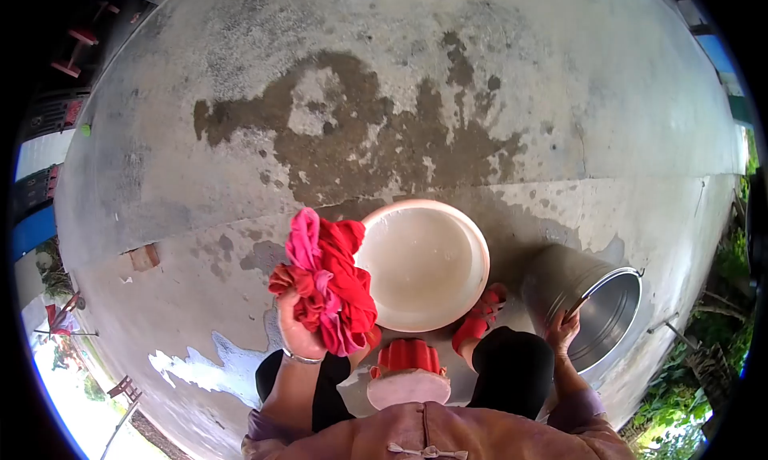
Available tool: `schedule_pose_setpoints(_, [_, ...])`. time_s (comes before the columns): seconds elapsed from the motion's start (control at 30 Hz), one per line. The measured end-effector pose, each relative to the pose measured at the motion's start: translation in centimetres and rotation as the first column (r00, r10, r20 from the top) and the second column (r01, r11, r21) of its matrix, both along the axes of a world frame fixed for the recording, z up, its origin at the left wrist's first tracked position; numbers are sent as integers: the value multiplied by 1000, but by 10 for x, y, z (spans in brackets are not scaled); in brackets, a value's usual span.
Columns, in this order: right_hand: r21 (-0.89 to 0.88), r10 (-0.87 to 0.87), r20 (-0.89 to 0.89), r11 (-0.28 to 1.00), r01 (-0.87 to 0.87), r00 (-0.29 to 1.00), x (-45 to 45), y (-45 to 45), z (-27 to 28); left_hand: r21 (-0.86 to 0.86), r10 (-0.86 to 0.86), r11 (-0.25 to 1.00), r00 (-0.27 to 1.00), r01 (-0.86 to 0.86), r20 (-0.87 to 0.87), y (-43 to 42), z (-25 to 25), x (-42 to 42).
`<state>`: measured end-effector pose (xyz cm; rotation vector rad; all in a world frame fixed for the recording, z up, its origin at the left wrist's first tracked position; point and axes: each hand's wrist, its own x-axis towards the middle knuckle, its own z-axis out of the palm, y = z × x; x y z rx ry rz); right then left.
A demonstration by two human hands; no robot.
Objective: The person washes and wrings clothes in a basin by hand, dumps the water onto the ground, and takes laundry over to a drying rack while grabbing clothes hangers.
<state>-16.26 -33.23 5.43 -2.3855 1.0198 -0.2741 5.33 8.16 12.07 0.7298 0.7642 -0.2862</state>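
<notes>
My left hand (pixel 302 329) is closed around a bunched wad of wet-looking red and pink cloth (pixel 340 260), raised at the left of a wide basin (pixel 486 256). The cloth overlaps the basin's left rim in view. Pale, cloudy water fills part of the basin, which stands on the floor between my feet. On the right, my right hand (pixel 562 332) grips the handle (pixel 578 305) of a shiny metal bucket (pixel 552 280). The bucket's mouth faces up and to the right; whether it is tilted I cannot tell.
A red stool-like object (pixel 408 354) with a pale top is between my knees. Dark wet patches (pixel 352 140) mark the concrete floor ahead, and a puddle (pixel 216 368) shines at left. A brick piece (pixel 144 258) lies far left; plants (pixel 688 380) border the right.
</notes>
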Motion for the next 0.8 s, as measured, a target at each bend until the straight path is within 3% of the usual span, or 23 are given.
schedule_pose_setpoints(0.07, [54,-56,-55,997,59,997,13,8,11,-5,-13,1000,1000,13,-29,-5,4,0])
schedule_pose_setpoints(0.13, [87,-100,-128,990,111,987,6,6,12,-140,-55,989,996,45,-64,-10,15,0])
schedule_pose_setpoints(0.2, [-48,-81,-250,996,71,965,-6,-2,1,-233,-88,970,994,71,-63,-7,20,-9])
schedule_pose_setpoints(0.3, [10,-163,-519,980,197,839,13,5,36,-206,-25,978,998,14,-50,-9,43,-23])
schedule_pose_setpoints(0.4, [10,-223,-459,967,256,860,8,3,69,-250,-61,968,989,26,-132,15,78,-43])
schedule_pose_setpoints(0.47, [53,-336,-419,918,392,843,-3,-4,88,-224,-105,972,986,75,-127,29,113,-42])
schedule_pose_setpoints(0.6, [51,-552,-407,781,622,727,-46,-50,98,-67,-98,993,993,94,-65,50,172,-33])
schedule_pose_setpoints(0.63, [194,-508,-446,748,634,736,-67,-72,101,-41,-85,996,993,82,-79,57,185,-35])
schedule_pose_setpoints(0.67, [405,-588,-434,550,730,683,-47,-65,143,-84,-92,993,993,86,-68,64,198,-35])
schedule_pose_setpoints(0.7, [496,-560,-426,512,701,710,-47,-71,151,-98,-96,991,991,87,-89,70,209,-33])
schedule_pose_setpoints(0.8, [582,-535,-468,412,701,703,-48,-74,160,-98,-135,987,985,124,-111,72,253,-27])
